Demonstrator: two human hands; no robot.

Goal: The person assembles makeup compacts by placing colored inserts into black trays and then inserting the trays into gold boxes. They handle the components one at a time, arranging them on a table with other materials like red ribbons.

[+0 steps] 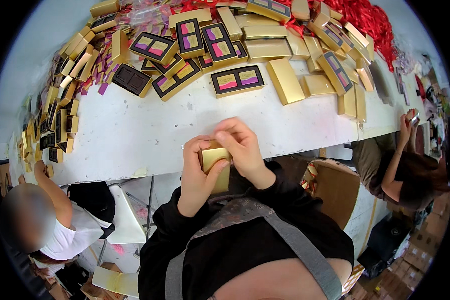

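Holding a shiny gold cardboard box with sharp folded edges point(216, 156) in front of the body, the person's bare left hand point(197, 172) is, in the head view, wrapping its fingers around the left side while its thumb is pressing across the front face. The bare right hand point(241, 148) is curling inward at the box's far end, thumb and fingertips drawn close together – whether they are pinching a flap or anything thin, I cannot tell, as the fingers are hiding it. The box is sitting between the two hands, by the near edge of the scuffed white table point(135, 130). For good work here, the left hand should be carrying the steadying, I judge, with the thumb pressing flat and lightly, since thin glossy card would probably be denting or smudging under a hard grip. The right fingertips should be working close to the edge and evenly from corner to corner – tugging at one corner could be skewing or creasing it. Beyond, an open gold box with a black tray and two pink-and-purple packets point(237, 81) is lying nearest, and smooth closed gold cartons point(285, 82) are resting to its right, well apart from the hands.
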